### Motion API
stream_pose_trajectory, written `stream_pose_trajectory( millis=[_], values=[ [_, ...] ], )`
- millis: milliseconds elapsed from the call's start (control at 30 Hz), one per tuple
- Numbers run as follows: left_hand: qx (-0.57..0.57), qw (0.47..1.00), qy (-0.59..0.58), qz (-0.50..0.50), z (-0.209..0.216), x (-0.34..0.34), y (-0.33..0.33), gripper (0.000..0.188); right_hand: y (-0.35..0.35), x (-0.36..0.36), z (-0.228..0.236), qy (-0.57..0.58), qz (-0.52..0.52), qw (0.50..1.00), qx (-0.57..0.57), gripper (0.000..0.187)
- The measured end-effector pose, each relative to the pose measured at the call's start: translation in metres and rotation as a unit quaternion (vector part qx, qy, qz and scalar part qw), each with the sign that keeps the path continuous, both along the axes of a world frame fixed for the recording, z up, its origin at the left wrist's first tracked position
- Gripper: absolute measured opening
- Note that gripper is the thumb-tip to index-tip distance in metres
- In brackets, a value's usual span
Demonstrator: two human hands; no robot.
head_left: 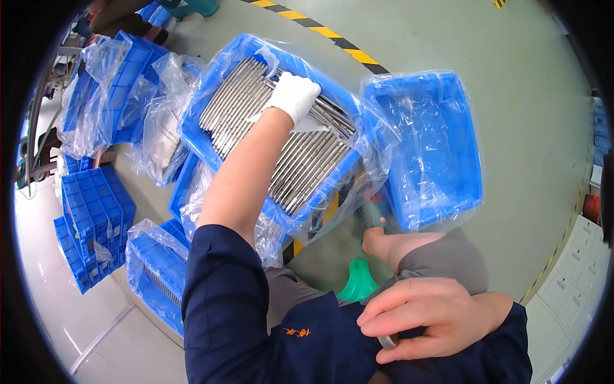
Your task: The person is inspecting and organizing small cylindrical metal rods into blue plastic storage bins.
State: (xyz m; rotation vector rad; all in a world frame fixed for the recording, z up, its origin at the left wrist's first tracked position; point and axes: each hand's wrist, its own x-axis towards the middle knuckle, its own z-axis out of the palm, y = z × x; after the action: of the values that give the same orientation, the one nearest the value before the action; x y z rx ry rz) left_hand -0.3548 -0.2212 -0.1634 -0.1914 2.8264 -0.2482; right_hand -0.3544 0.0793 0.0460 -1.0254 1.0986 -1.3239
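The left hand (294, 96), in a white glove, reaches into the blue crate (323, 82) at the upper centre of the frame. Its fingers are bent downward over the metal rods (236, 96); most of their tips are hidden, so one cannot tell whether they grip a rod or only rest there. The rods lie side by side in slanting rows, filling much of the crate, and a white sheet (311, 123) lies among them just beside the glove. Clear plastic film (377, 137) drapes over the crate's edge.

The right hand (425, 313), bare, is at the lower right of the frame, in front of the person's dark blue clothing. Its fingers and thumb pinch a small silvery metal piece (387, 342), of which only a rounded end shows.

To the right of the rods stands a second blue crate (472, 147), lined with clear film. A green stool (359, 281) shows at the lower centre, below the crates. At the left of the frame are stacked blue crates (96, 224), and at the upper left part of another person (121, 16) is visible. Yellow-and-black tape (320, 30) crosses the floor (524, 128) at the top.
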Motion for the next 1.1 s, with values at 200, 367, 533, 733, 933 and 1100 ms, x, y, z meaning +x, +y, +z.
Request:
stream_pose_trajectory(
  millis=[200, 367, 533, 733, 933, 1100],
  values=[
    [0.064, 0.996, 0.061, 0.020, 0.006, 0.014, 0.010, 0.063, 0.001, -0.006, 0.002, -0.005, -0.005, 1.000, -0.010, 0.036],
    [0.044, 0.995, 0.069, 0.051, -0.013, 0.011, -0.001, 0.014, 0.002, -0.004, 0.003, 0.011, -0.001, 1.000, -0.009, 0.037],
    [-0.004, 0.999, -0.009, 0.048, -0.016, 0.001, 0.004, 0.051, 0.004, -0.002, 0.004, -0.003, 0.019, 1.000, 0.002, 0.036],
    [-0.021, 0.994, 0.101, -0.021, -0.020, 0.018, 0.002, 0.045, 0.004, 0.001, 0.007, -0.002, 0.032, 0.999, 0.012, 0.037],
    [0.077, 0.993, 0.027, 0.080, 0.016, 0.026, 0.017, 0.027, 0.001, 0.006, 0.013, 0.035, 0.047, 0.998, -0.012, 0.034],
    [0.064, 0.992, 0.070, 0.085, 0.074, 0.073, 0.018, 0.021, 0.001, 0.017, 0.023, 0.006, 0.091, 0.996, -0.008, 0.035]
  ],
)
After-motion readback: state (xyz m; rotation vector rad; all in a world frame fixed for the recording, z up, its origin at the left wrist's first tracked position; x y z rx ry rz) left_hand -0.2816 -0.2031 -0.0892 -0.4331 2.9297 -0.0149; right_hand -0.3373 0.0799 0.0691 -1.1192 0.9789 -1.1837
